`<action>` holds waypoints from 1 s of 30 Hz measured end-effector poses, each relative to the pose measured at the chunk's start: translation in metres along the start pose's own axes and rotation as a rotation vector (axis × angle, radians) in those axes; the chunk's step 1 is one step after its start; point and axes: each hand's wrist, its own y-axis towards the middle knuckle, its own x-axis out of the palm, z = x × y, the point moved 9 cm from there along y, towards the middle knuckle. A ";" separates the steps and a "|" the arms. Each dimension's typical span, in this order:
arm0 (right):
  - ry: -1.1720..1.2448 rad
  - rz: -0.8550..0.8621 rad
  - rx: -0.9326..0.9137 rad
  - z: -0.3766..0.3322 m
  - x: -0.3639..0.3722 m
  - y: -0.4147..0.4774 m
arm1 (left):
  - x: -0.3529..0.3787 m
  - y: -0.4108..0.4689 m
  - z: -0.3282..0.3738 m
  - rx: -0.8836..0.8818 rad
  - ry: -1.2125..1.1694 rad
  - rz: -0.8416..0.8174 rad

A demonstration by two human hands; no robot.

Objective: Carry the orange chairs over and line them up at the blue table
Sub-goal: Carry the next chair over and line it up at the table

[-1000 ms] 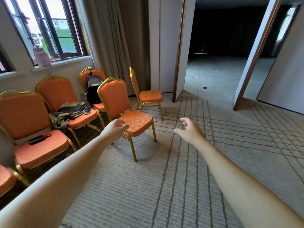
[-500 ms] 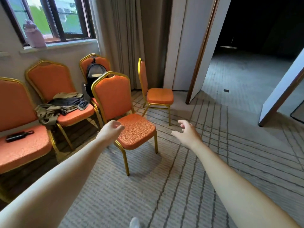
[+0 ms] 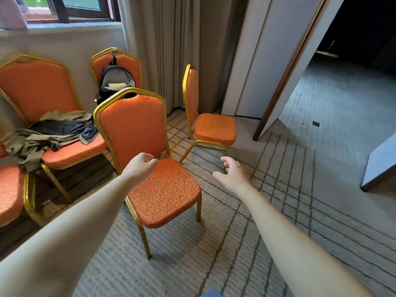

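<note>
**A:** What is hard to make out here?

**B:** The far-left chair (image 3: 9,189) is cut off by the frame, so only a corner of its seat and a gold leg show. A backpack (image 3: 116,82) covers most of the back of the corner chair (image 3: 128,62). A blue scrap (image 3: 212,294) at the bottom edge is too cropped to identify. The room past the door (image 3: 257,61) is dark.

**A:** And the nearest orange chair (image 3: 132,125)?

**B:** It stands upright on the carpet (image 3: 235,243), in front of the row along the wall. It has a gold metal frame, a plain orange back and a patterned orange seat. The left forearm hides one rear leg.

**A:** The grips?

**B:** The left grip (image 3: 140,166) is clenched on nothing, over the rear of that seat and just before the backrest. I cannot tell whether it touches. The right grip (image 3: 232,174) is released, its fingers spread and bent. It is in the air beside the seat and apart from it.
</note>
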 end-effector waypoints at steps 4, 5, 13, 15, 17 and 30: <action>0.000 -0.064 0.006 0.009 0.000 0.081 | 0.020 0.061 0.002 -0.058 0.021 -0.012; -0.009 -0.094 -0.003 0.010 0.002 0.105 | 0.025 0.078 0.002 -0.079 0.021 -0.002; -0.162 -0.336 -0.246 -0.027 0.018 0.293 | 0.060 0.184 -0.017 -0.368 -0.088 0.192; -0.210 -0.406 -0.304 -0.034 0.025 0.328 | 0.069 0.195 -0.020 -0.450 -0.099 0.239; -0.256 -0.466 -0.358 -0.041 0.033 0.355 | 0.076 0.198 -0.021 -0.518 -0.108 0.285; -0.436 -0.761 -0.603 -0.106 0.155 0.432 | 0.088 0.206 -0.090 -0.922 -0.226 0.495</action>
